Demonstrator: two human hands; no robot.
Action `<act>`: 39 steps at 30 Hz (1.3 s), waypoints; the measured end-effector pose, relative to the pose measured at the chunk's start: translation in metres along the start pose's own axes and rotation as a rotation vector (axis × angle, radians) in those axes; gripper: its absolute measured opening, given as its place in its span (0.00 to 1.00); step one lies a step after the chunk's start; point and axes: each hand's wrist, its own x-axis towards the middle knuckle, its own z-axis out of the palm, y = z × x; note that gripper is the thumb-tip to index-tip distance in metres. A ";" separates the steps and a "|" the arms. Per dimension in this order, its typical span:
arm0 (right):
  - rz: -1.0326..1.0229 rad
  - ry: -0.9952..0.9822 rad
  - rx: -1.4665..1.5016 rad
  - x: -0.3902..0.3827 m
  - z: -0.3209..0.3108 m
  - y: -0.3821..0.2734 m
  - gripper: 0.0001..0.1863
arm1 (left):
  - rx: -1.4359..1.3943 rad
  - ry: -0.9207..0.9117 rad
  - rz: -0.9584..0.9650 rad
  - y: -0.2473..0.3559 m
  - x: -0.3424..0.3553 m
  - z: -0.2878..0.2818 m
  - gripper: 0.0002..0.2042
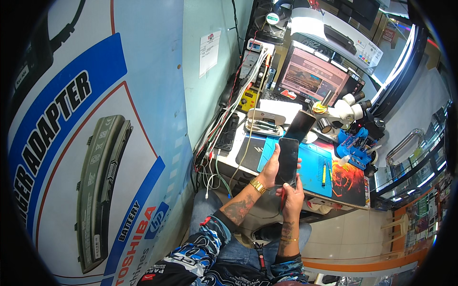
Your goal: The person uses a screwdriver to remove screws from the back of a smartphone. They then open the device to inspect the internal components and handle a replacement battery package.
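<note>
1. Poster (102, 190): far left of the mat (311, 164), showing a large dark battery.
2. Notice (209, 53): white sheet on the wall, left of the mat and higher than it.
3. Cables (208, 138): bundle of white, red and dark leads, hanging left of the mat.
4. Meter (247, 101): yellow body, beyond the mat to its left.
5. Case (263, 127): open, slim tools inside, just beyond the mat's left part.
6. Left hand (270, 168): grasping the phone (287, 161). Thumb lies along the left edge; fingertips wrap round the right edge. A gold watch (258, 185) is on the wrist.
7. Phone: dark face up, held over the mat's near left part.
8. Right hand (292, 195): pinching a slim red item (283, 194), partly hidden, at the phone's lower end.
9. Slab (301, 125): dark, tilted, over the mat's far side. Cannot tell whether it touches the phone.
10. Monitor (312, 75): lit, well beyond the mat.
11. Tools (324, 175): two, slim, yellow, lying on the mat's right part.
12. Microscope (350, 108): white, beyond the mat to its right.
13. Rack (354, 150): blue, filled with hand tools, right of the mat.
</note>
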 end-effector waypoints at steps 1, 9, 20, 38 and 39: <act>0.001 0.001 0.000 0.000 0.001 -0.001 0.38 | 0.004 0.003 -0.001 0.000 0.000 0.000 0.39; 0.001 -0.010 0.003 0.000 0.000 0.000 0.37 | 0.005 -0.010 0.002 -0.001 0.001 -0.002 0.39; -0.028 -0.052 -0.020 -0.014 -0.001 0.016 0.17 | -0.091 0.028 0.011 -0.002 0.001 0.000 0.39; 0.065 -0.028 -0.019 -0.015 -0.009 -0.003 0.28 | -0.093 0.002 -0.072 -0.002 0.006 -0.008 0.40; 0.070 -0.029 -0.019 -0.015 -0.009 -0.003 0.28 | -0.093 -0.006 -0.070 -0.002 0.006 -0.008 0.40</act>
